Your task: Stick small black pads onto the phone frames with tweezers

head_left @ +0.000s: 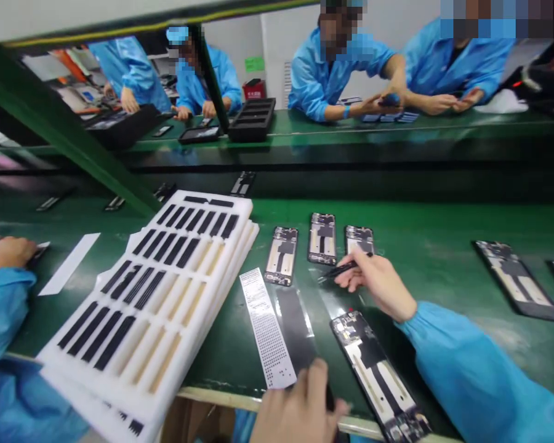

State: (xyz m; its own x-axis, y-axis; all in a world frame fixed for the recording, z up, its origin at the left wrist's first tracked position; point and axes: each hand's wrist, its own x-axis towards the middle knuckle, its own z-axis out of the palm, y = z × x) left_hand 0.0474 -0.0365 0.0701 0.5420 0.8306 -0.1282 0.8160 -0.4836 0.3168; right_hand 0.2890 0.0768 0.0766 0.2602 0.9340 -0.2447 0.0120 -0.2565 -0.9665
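My right hand [373, 277] pinches dark tweezers [344, 269], their tips pointing left over a clear film strip beside the opened phones. At the front edge, my left hand [300, 403] has its fingers curled around something dark, mostly hidden under them. Just beyond those fingers lie a white sheet of small black dots [268, 329] and a dark strip on clear film [295, 326]. Between my hands and sleeve, a large opened phone [378, 375] shows its circuit board. Farther back lie smaller-looking opened phones, one at left [281, 255], one in the middle [322, 239], one partly behind my right hand [357, 237].
White foam trays [180, 209] with black strips in slots are stacked at left. More opened phones [517, 280] lie at right. A co-worker's hand [12, 252] is at far left, near a white strip [71, 261]. A green post [74, 135] slants across; people work behind.
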